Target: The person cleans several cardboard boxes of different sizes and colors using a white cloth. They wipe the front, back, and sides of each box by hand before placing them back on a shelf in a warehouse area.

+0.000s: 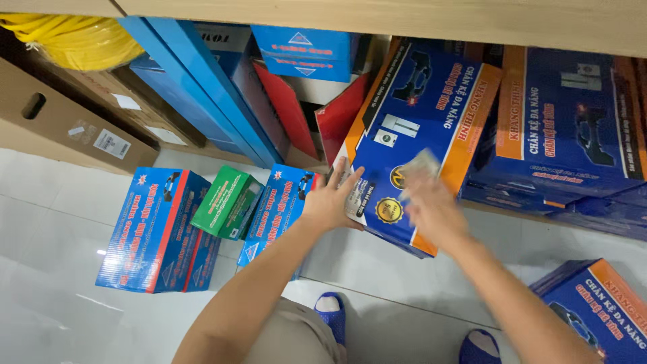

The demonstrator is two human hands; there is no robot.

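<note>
Left hand (331, 199): fingers spread wide, flat on the big blue-and-orange box (418, 128).
Right hand (431, 202): blurred, grip unclear.
Box: tilted under the shelf (377, 20), long axis running up-right, directly ahead of both hands.

A green box (228, 201) leans between blue boxes (153, 229) on the white tiled floor (47, 222), below yellow hose (74, 40).

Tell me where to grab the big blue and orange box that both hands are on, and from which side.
Grip the big blue and orange box by its two long side edges, one hand on each, coming from the front. It leans back, tilted against the shelf stock, with its broad face toward the person. The left hand already lies flat near its lower left edge; the right hand is blurred over the face.
</note>
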